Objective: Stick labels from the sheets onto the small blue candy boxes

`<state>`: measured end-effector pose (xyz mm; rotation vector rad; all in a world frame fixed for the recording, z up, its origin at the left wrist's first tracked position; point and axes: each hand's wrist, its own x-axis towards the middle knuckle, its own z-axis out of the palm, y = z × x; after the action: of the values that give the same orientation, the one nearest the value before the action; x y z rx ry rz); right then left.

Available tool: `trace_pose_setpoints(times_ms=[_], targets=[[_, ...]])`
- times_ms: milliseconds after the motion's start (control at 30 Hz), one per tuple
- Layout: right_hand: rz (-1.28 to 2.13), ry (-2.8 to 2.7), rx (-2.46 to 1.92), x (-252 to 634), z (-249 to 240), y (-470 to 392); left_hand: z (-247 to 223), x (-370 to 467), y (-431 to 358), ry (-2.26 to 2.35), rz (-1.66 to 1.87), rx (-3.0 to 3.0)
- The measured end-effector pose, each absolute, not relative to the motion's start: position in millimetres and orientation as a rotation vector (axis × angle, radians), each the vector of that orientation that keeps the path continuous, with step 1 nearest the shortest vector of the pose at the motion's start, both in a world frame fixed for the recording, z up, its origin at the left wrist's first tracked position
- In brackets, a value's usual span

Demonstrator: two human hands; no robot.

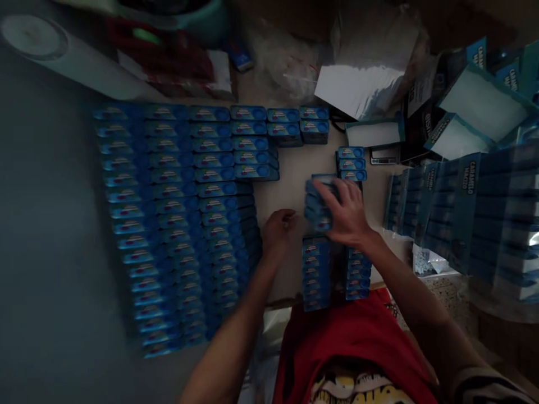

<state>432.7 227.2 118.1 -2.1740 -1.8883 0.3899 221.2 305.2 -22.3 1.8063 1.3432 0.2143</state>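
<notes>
A person's right hand [348, 210] is clamped on a block of small glossy blue boxes [318, 212] at the middle of a pale, smooth tabletop [290, 168]; whether the block touches the surface cannot be told. Just to its left, the left hand [278, 227] is blurred, its fingers curled in, and whether they pinch anything cannot be told. Two short columns of matching blue boxes, a left column [316, 278] and a right column [357, 278], run along the near side, with a small blue stack [351, 164] just beyond the right hand. Long rows of blue boxes [172, 207] fill the left. At right stand blue display packs lettered "Caramelo Macizo" [471, 193]; at far left lies a thick white roll [96, 67].
</notes>
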Motion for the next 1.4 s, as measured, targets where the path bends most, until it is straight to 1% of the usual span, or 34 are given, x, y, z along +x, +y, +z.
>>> trace_pose_setpoints(times_ms=[67,167,300,433,567,733,867,1000,1067,1267,1333,1400], targets=[[0.399,-1.781,-2.257,450.4,115.6,187.6,-12.3,259.0,304.7,1.242,0.171,1.799],[0.307,-1.736,-2.309,475.8,91.2,155.3,-2.9,319.5,302.8,1.121,0.038,1.996],[0.174,-1.829,-2.249,493.8,53.7,147.3,-0.4,358.2,300.1,1.225,-0.114,2.134],[0.069,-1.920,-2.192,496.9,34.4,143.4,-1.6,356.4,301.7,1.207,-0.175,2.115],[0.065,-1.954,-2.191,495.2,28.3,140.2,-3.4,354.9,307.3,1.243,-0.223,2.038],[0.190,-1.998,-2.228,494.2,30.5,158.1,-5.7,355.1,310.1,1.229,-0.212,2.032],[0.355,-2.007,-2.318,493.6,45.7,177.9,-6.2,353.8,309.0,1.222,-0.165,2.036],[0.361,-2.004,-2.419,485.3,61.2,185.8,-8.0,351.7,306.3,1.216,-0.124,2.028],[0.354,-1.987,-2.483,481.8,59.7,189.3,-10.5,350.5,304.8,1.218,-0.095,2.026],[0.422,-1.966,-2.568,489.6,32.8,196.6,-7.8,347.7,310.5,1.198,-0.043,1.951],[0.481,-1.972,-2.585,491.8,37.1,196.0,-0.3,339.9,314.5,1.140,0.018,1.911],[0.500,-1.936,-2.585,489.5,51.2,202.7,6.3,324.6,316.5,1.119,0.114,1.920]])
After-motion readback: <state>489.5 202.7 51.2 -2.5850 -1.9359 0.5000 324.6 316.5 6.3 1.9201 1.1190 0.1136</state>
